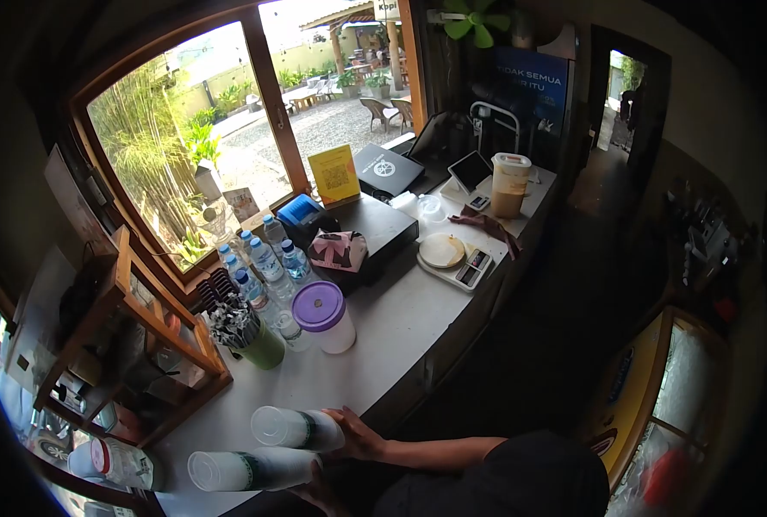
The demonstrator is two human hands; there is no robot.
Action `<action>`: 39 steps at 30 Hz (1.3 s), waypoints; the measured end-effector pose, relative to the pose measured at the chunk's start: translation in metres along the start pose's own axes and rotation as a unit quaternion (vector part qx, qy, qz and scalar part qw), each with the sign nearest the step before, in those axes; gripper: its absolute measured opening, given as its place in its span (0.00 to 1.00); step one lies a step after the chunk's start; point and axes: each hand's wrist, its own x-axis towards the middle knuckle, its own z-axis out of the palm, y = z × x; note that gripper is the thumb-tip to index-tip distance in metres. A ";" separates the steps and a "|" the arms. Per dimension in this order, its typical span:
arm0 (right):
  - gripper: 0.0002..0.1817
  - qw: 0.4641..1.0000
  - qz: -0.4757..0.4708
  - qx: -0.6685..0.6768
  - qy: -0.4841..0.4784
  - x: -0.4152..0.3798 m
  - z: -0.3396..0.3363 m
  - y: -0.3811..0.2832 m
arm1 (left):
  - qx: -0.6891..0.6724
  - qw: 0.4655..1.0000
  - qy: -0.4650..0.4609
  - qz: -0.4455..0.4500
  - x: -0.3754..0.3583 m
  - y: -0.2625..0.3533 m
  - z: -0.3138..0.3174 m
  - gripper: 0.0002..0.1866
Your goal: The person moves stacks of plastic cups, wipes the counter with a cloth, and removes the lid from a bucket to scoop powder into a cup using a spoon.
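Observation:
My right hand [358, 435] is wrapped round the right end of a stack of clear plastic cups [290, 427] with a green print. Just below it in the view, a second, longer stack of plastic cups [228, 470] has its right end against my left hand [319, 491]. That hand shows only in part, its fingers curled at the stack's side. Both stacks have their round ends toward the left, over the near end of the white counter [375, 379]. Beyond them stands a white tub with a purple lid [319, 306].
Several water bottles [267, 258] and a green holder of wrapped straws [263, 347] stand by the tub. A wooden display case [168, 345] is at left. Farther along are a kitchen scale [472, 271], a brown-filled pitcher [509, 194] and a black cash drawer [375, 228].

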 end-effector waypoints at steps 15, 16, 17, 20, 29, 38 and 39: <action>0.56 0.988 0.099 -0.094 0.079 -0.009 -0.050 -0.022 | 0.008 0.958 -0.259 -0.126 0.019 0.009 -0.004 0.41; 0.57 0.985 0.124 -0.072 0.092 -0.018 -0.063 -0.020 | 0.009 0.951 -0.284 -0.119 0.019 0.008 0.003 0.41; 0.57 0.982 0.138 -0.067 0.109 -0.024 -0.077 -0.022 | 0.010 0.946 -0.307 -0.105 0.018 0.009 0.011 0.40; 0.57 0.968 0.183 -0.071 0.155 -0.044 -0.126 -0.031 | 0.010 0.928 -0.368 -0.054 0.014 0.010 0.048 0.38; 0.55 0.913 0.214 -0.087 0.337 -0.114 -0.301 -0.051 | 0.011 0.844 -0.535 0.031 -0.060 0.012 0.208 0.24; 0.50 0.871 0.276 -0.127 0.387 -0.171 -0.513 -0.067 | -0.052 0.841 -0.535 -0.064 -0.190 0.044 0.428 0.20; 0.50 0.867 0.273 -0.118 0.399 -0.171 -0.533 -0.070 | -0.069 0.836 -0.538 -0.081 -0.197 0.046 0.449 0.19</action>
